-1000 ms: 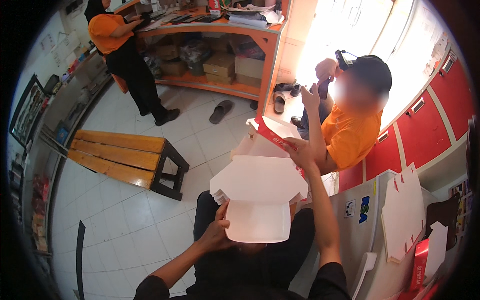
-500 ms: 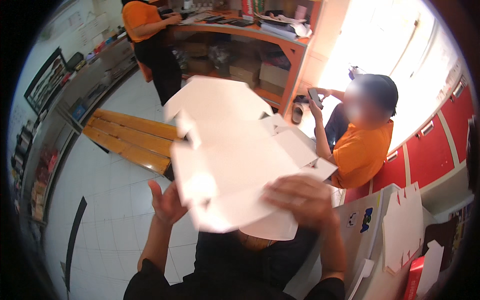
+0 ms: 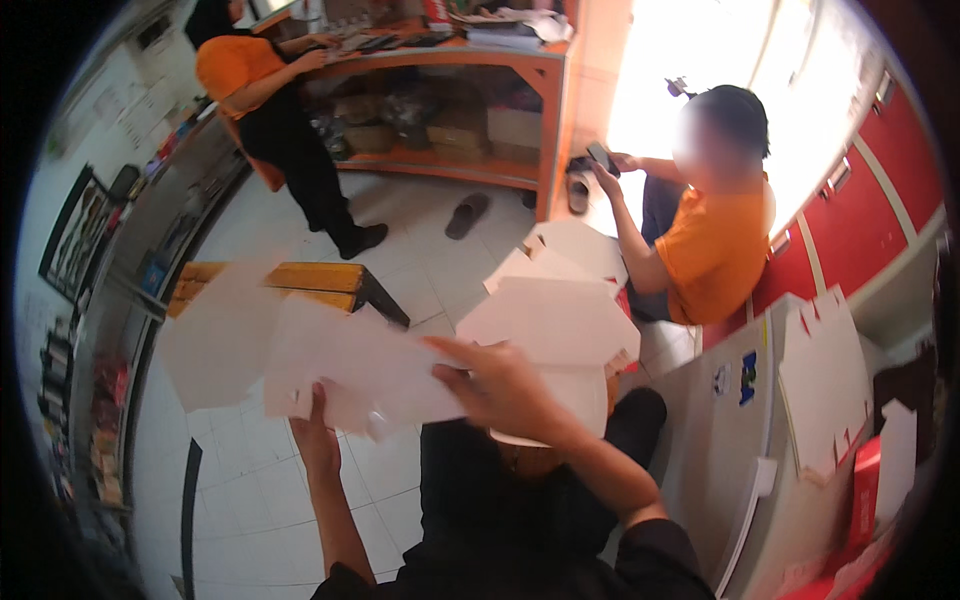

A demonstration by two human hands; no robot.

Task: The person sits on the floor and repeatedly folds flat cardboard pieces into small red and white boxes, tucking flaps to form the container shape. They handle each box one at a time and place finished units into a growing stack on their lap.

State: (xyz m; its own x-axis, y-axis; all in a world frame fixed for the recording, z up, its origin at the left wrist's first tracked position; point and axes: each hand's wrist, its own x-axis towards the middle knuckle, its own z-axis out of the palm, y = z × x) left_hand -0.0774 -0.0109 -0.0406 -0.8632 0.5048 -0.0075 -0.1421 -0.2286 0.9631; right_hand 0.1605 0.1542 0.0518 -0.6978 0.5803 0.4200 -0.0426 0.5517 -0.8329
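Note:
A flat white cardboard box blank (image 3: 350,365) with cut flaps is tilted out to my left, blurred by motion. My left hand (image 3: 318,440) grips its lower edge, thumb on top and the other fingers hidden beneath. At the right end of the blank is my right hand (image 3: 510,390), its fingers closed at the cardboard's edge and slightly smeared. More white cardboard blanks (image 3: 550,320) lie over my lap and just beyond it, with folded flaps and some red showing at their right side.
A wooden bench (image 3: 310,280) stands ahead left. Two people in orange shirts are near: one at the orange counter (image 3: 545,130), one at right holding a phone (image 3: 603,158). Beside me on the right, a grey cabinet (image 3: 700,440) carries another cardboard blank (image 3: 825,390). A slipper (image 3: 467,215) lies on the floor.
The blank has swung left and down, uncovering the other blanks over my lap. My left hand has closed on its edge, and my right hand has moved left with it. The view has shifted.

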